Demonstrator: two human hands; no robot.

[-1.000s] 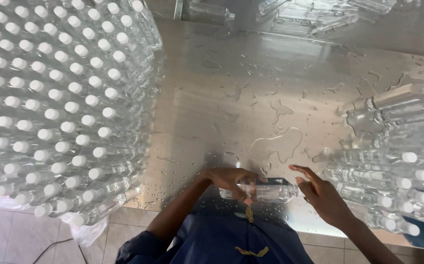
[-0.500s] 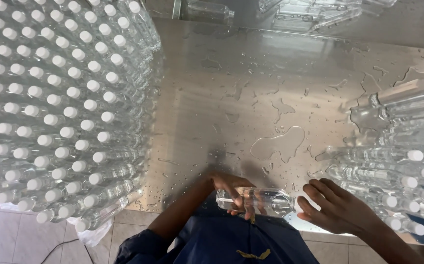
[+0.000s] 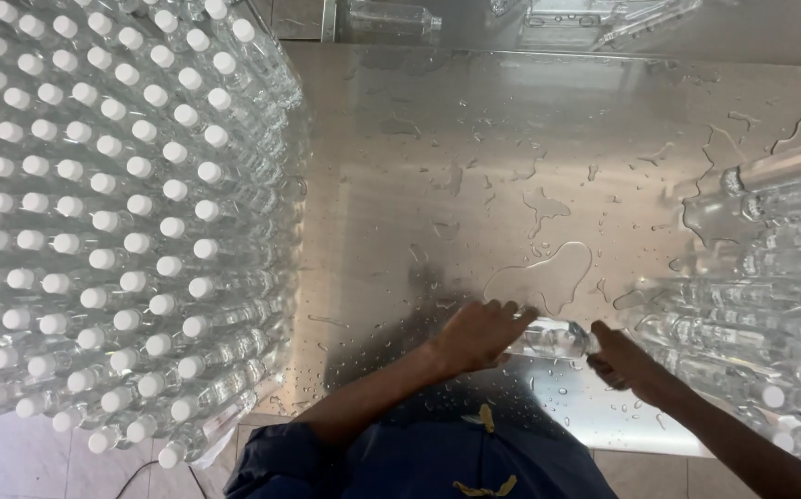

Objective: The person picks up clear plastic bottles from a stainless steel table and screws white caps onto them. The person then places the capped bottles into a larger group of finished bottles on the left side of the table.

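A clear plastic bottle (image 3: 553,338) lies sideways just above the wet steel table (image 3: 474,166), held between both hands. My left hand (image 3: 479,334) grips its left end, fingers wrapped over it. My right hand (image 3: 624,362) is closed around its right end, where the cap would be; the cap itself is hidden by the fingers. Both hands are near the table's front edge, above my blue clothing.
A large stack of white-capped clear bottles (image 3: 114,212) fills the left side, caps facing me. A pile of bottles (image 3: 770,305) lies on its side at the right. A water puddle (image 3: 544,277) sits just beyond the hands. More bottles (image 3: 391,14) lie at the far edge.
The view and the hands have shifted; my right hand has moved in from the right and closed on the bottle's end. My left hand still grips the other end.
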